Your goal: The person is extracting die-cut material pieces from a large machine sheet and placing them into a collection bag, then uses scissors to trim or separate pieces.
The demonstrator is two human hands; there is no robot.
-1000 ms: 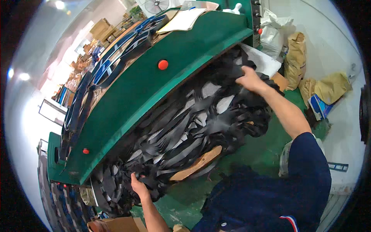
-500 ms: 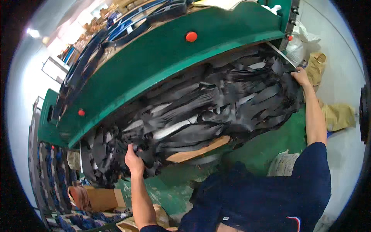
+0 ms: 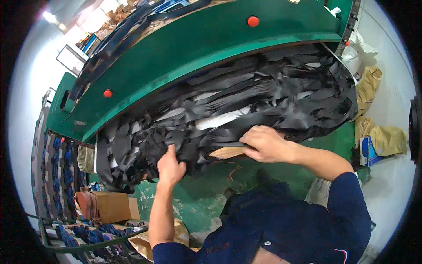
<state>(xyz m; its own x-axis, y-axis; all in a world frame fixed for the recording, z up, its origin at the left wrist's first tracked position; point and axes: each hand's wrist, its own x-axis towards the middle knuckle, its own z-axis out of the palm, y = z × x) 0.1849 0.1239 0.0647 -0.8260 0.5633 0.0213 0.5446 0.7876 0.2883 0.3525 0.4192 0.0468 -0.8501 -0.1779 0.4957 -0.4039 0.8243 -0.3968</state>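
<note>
A long, thick heap of black sheet-like strips (image 3: 303,112) lies under the front of a green machine (image 3: 184,66). At the heap's near edge, left of the middle, my left hand (image 3: 171,167) is closed on the strips, thumb on top and the other fingers mostly hidden. My right hand (image 3: 270,145) is at the near edge, right of the middle. Its fingers are bent over the black strips, and the thumb is below them beside a tan flat piece (image 3: 226,152). Pale grey pieces (image 3: 223,119) show among the black ones.
Red buttons (image 3: 252,21) sit on the machine's front. A cardboard box (image 3: 112,207) and racks of dark blue parts (image 3: 66,176) stand at left. Tan sacks (image 3: 389,140) and a white bag (image 3: 354,57) lie by the right wall. The floor (image 3: 198,193) is green.
My right hand has left the heap's far right corner and come in to the near edge by the tan piece. My left hand stays at the near edge. The whole view has shifted.
</note>
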